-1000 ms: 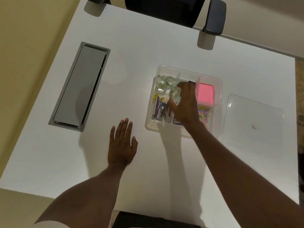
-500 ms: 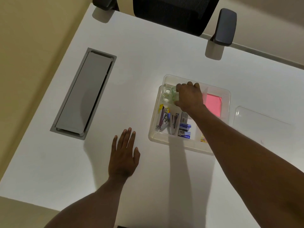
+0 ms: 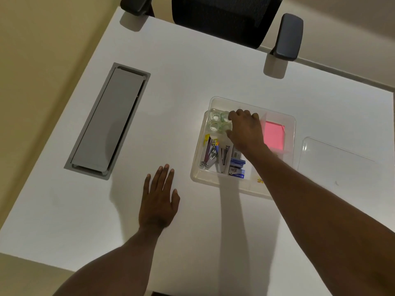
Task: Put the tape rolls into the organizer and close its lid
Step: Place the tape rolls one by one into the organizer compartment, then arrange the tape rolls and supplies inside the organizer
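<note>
**Ana:** Tape rolls first, but from the near edge outward: what do you see?

**Ben:** Nearest, the left hand [image 3: 159,201] lies flat on the white worktop [image 3: 64,210], fingers spread, holding nothing. Beyond it sits the clear plastic compartmented organizer [image 3: 213,178], staplers and blue staple boxes [image 3: 237,166] in its near section.

**Ana:** And the small clear tape rolls [image 3: 218,122]?

**Ben:** In the far left compartment, clustered together. The right hand [image 3: 245,131] is over that compartment, fingers curled down at the rolls' edge. Whether it grips one or merely touches them, I cannot tell.

**Ana:** What has changed?

**Ben:** A second ago that hand carried a roll above the middle of the organizer; now it has come down to the compartment, so I judge the roll is being set beside the others.

**Ana:** What remains?

**Ben:** The flat clear plastic lid [image 3: 342,167] lies on the worktop just right of the organizer, not yet fitted. No loose rolls show elsewhere, so closing is probably next.
</note>
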A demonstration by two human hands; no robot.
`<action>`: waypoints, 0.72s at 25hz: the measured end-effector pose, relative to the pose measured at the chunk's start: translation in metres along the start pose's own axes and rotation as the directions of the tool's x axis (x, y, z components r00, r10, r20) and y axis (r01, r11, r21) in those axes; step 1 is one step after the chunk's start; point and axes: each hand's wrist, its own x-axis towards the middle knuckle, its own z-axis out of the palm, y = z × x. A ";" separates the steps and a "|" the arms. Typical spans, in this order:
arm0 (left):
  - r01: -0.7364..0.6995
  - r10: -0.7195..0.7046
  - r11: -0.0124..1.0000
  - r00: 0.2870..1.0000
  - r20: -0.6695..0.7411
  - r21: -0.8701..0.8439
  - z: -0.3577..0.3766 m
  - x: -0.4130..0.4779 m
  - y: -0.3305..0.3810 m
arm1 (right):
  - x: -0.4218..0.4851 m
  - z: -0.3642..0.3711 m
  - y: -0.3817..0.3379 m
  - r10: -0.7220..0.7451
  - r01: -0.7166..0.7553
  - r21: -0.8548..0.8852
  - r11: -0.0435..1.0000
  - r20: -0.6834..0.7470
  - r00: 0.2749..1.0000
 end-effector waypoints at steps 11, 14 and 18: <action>-0.006 0.006 1.000 1.000 0.007 -0.031 -0.008 -0.002 0.002 | -0.101 -0.007 0.004 -0.029 0.033 0.198 0.980 -0.026 0.999; -0.009 0.012 0.998 0.999 0.034 -0.062 -0.017 -0.001 0.006 | -0.122 -0.010 0.018 -0.014 0.013 0.221 0.975 0.003 1.000; 0.094 -0.090 0.993 0.995 0.049 -0.073 -0.041 0.019 0.034 | -0.130 -0.018 0.029 -0.018 0.008 0.262 0.965 0.038 0.999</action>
